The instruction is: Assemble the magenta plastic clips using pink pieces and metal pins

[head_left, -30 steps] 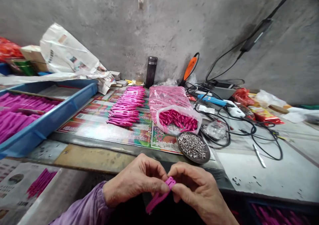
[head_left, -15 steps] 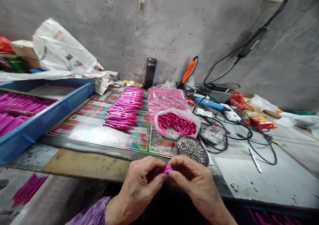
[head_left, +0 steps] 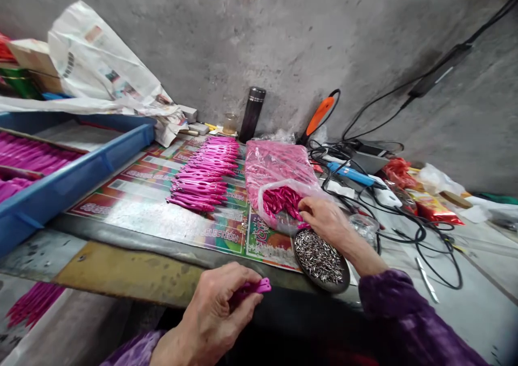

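Pinched between the thumb and fingers of my left hand (head_left: 220,306) is a slim magenta plastic piece (head_left: 261,286). Its end with small holes sticks out, and the rest is hidden in the hand. My right hand (head_left: 324,217) reaches to the mouth of a clear plastic bag (head_left: 279,163), its fingers curled at the small, shiny magenta parts (head_left: 279,201) inside. Whether a part is between those fingertips is hard to see. Just below that wrist sits a dark round dish (head_left: 343,285) of small metal pins (head_left: 318,255).
Long magenta pieces (head_left: 204,174) lie in a row on the printed sheet (head_left: 162,220). A blue tray (head_left: 121,153) with more stands left. Behind are a black flask (head_left: 252,115) and an orange-handled tool (head_left: 319,117). Black cables (head_left: 424,236) and a blue tool (head_left: 352,173) lie right.
My right hand has left the magenta piece and moved up and right to the bag's mouth. My left hand keeps hold of the piece. The view has shifted slightly.
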Tool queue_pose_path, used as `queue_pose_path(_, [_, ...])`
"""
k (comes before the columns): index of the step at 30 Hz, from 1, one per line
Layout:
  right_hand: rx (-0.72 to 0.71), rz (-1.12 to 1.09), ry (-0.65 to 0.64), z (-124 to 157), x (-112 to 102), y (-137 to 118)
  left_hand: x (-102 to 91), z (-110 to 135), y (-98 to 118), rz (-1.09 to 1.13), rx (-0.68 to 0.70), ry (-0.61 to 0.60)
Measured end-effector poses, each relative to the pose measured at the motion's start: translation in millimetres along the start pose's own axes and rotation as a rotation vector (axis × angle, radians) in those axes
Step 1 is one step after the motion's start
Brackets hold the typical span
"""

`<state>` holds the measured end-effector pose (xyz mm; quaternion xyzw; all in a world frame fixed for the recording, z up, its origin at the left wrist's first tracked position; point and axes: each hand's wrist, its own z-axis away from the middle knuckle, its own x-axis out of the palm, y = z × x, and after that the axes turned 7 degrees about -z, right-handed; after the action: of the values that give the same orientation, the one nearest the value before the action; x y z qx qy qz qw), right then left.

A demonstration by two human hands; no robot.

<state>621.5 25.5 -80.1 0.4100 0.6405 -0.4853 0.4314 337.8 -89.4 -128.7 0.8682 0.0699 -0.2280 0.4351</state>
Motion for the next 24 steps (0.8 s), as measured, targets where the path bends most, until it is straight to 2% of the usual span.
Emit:
queue_pose_path(3, [-0.001, 0.053, -0.06, -7.8, 7.8, 5.0, 1.3, -0.3, -2.2, 0.02, 0.007, -0.003])
queue_pose_path(7, [-0.005, 0.108, -0.078, -10.0, 17.6, 12.0, 2.9, -1.0, -4.0, 0.019, 0.014, -0.005])
queue_pose_path(11, [-0.014, 0.131, -0.045, -9.8, 22.1, 15.2, 3.6, 0.1, -3.5, 0.037, 0.005, -0.008])
queue_pose_path(15, [-0.029, 0.117, 0.036, -1.2, 12.0, 10.1, 3.7, 1.2, -2.5, 0.037, -0.017, -0.001])
queue_pose_path(18, [-0.046, 0.066, 0.116, 18.3, -3.6, -4.3, 1.9, -0.1, 0.3, 0.019, -0.02, 0.006])
queue_pose_path(20, [-0.06, -0.048, 0.146, 39.9, -13.0, -19.9, -0.2, -0.5, 4.0, 0.009, -0.026, -0.002])
queue_pose_path(24, [0.013, -0.52, 0.176, 97.7, -19.8, -56.7, -3.7, 4.3, 13.2, -0.013, -0.057, -0.046])
